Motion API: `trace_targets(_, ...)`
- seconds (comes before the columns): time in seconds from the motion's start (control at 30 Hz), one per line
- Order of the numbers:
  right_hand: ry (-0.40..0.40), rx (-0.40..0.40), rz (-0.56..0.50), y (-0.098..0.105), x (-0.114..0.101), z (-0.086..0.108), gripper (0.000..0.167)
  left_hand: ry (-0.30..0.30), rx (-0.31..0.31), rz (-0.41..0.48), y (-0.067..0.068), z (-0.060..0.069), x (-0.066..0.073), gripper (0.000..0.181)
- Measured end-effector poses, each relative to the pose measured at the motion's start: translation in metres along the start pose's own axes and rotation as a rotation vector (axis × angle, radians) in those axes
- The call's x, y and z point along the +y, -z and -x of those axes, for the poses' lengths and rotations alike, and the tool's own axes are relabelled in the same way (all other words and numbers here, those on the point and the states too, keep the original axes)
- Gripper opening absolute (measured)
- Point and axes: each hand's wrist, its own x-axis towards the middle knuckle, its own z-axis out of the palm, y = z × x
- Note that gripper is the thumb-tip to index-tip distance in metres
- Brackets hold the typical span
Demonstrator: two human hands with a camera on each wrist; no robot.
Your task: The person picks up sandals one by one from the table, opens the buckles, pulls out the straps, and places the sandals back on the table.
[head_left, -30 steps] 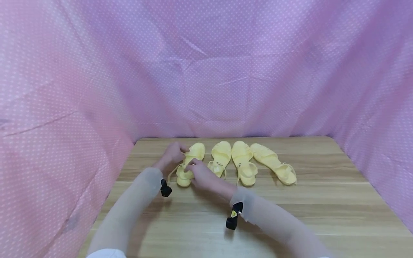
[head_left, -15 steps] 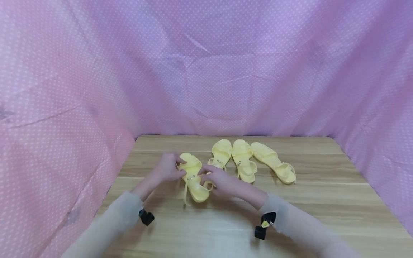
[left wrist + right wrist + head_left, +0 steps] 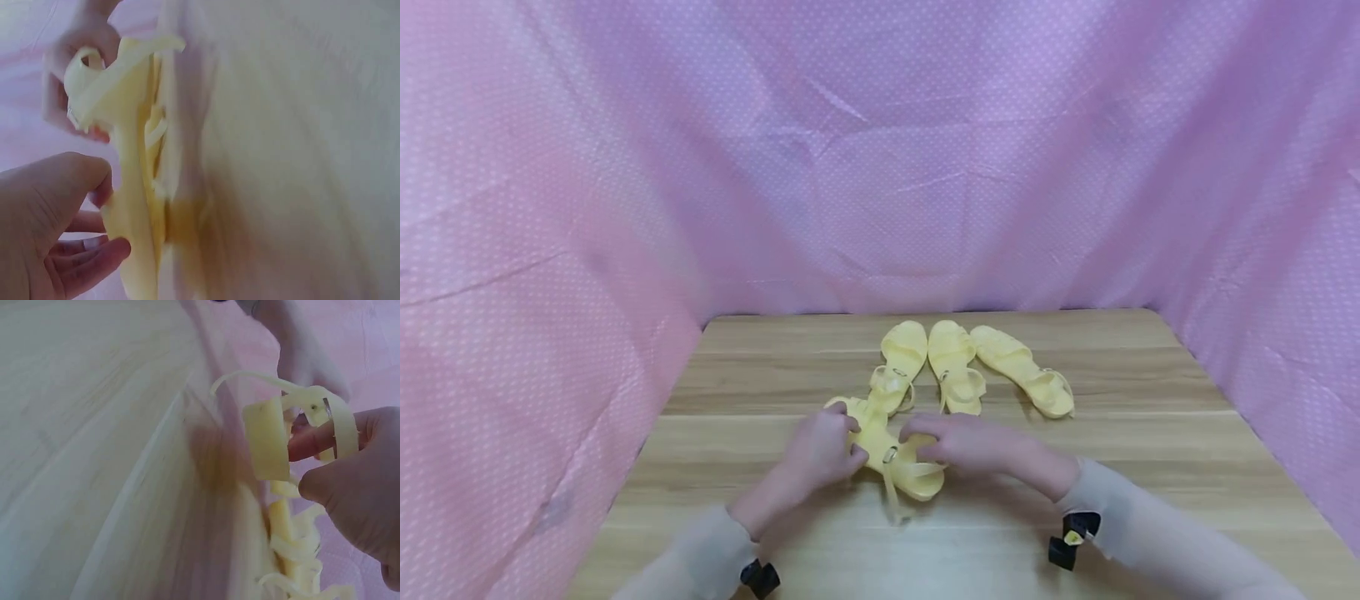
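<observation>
Between my two hands a yellow sandal [image 3: 874,435] hangs just above the wooden table, its open ankle strap dangling. My left hand [image 3: 818,452] pinches it near the front; in the left wrist view the thumb and fingers are on the sole's edge. At the heel end, my right hand [image 3: 977,443] holds the back part, with fingers reaching through the strap loop [image 3: 342,425] in the right wrist view. The toe end partly overlaps another yellow sandal [image 3: 904,348] lying behind it.
Two more yellow sandals lie to the right, one upright in line [image 3: 952,346] and one slanted sandal [image 3: 1018,367]. The wooden table [image 3: 1150,450] is bounded behind and at the sides by a pink dotted cloth [image 3: 880,192].
The leftmost sandal has been lifted from its place in the row. Both hands have carried it right and toward the front edge, turning its heel to the right.
</observation>
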Motion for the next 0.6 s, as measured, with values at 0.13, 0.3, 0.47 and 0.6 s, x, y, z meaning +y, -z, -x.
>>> trace_targets(0.13, -0.174, -0.038, -0.084, -0.004, 0.003, 0.006, 0.045, -0.027, -0.022, -0.056, -0.01, 0.006, 0.009, 0.024)
trace_targets(0.3, 0.039, 0.007, 0.188, -0.008, 0.014, 0.008, 0.044, -0.003, -0.094, -0.083, -0.016, 0.012, 0.015, 0.018)
trace_targets(0.47, 0.217, 0.083, 0.339, -0.005, 0.021, 0.02, 0.039, -0.009, -0.106, 0.043, -0.018, 0.018, 0.021, 0.01)
trace_targets(0.6, 0.494, 0.266, 0.462, -0.001, 0.024, 0.024, 0.034, -0.01, -0.101, 0.367, -0.016, 0.022, 0.029, 0.018)
